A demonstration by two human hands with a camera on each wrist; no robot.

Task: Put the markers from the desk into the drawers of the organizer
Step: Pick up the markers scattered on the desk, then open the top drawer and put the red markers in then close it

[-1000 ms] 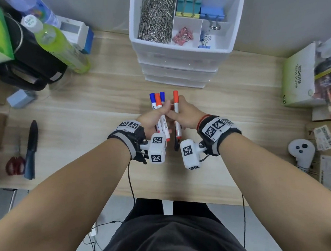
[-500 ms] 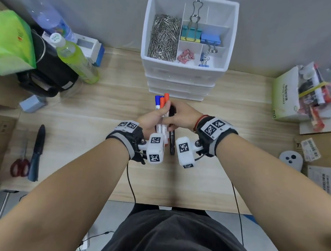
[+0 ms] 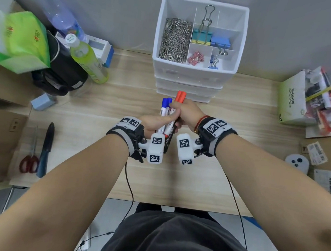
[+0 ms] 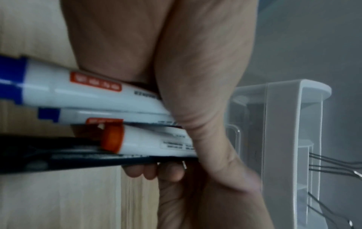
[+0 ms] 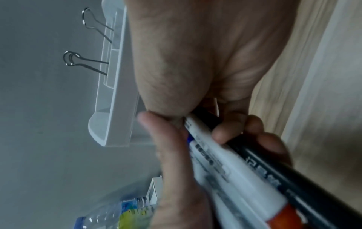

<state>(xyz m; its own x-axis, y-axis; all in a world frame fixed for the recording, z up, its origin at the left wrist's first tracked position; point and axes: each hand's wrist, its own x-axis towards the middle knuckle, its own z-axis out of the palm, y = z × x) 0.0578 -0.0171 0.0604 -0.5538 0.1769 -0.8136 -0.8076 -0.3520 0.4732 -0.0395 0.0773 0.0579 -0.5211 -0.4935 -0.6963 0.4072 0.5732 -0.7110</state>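
I hold a bundle of markers (image 3: pixel 168 113) upright over the wooden desk (image 3: pixel 176 177), just in front of the white organizer (image 3: pixel 197 72). Two blue caps (image 3: pixel 166 102) and two orange caps (image 3: pixel 180 96) stick up; a black marker (image 4: pixel 58 158) lies alongside. My left hand (image 3: pixel 167 119) grips the bundle from the left, thumb across it. My right hand (image 3: pixel 179 111) wraps it from the right. The right wrist view shows the white barrels (image 5: pixel 231 170) and black marker (image 5: pixel 293 178) under my fingers. The organizer's drawers (image 3: pixel 187 84) look closed.
The organizer's top tray holds paper clips (image 3: pixel 174 40) and binder clips (image 3: pixel 201 36). Bottles (image 3: pixel 86 59), a green pack (image 3: pixel 22 40) and a black bag (image 3: pixel 61 75) crowd the back left. Scissors (image 3: pixel 29 161) and a dark knife (image 3: pixel 46 149) lie left; boxes (image 3: pixel 293 101) and a white controller (image 3: pixel 297 163) right.
My right hand has brought its orange marker and the black one against the left hand's markers, so both hands now hold one bundle. The head view has tilted up toward the organizer.
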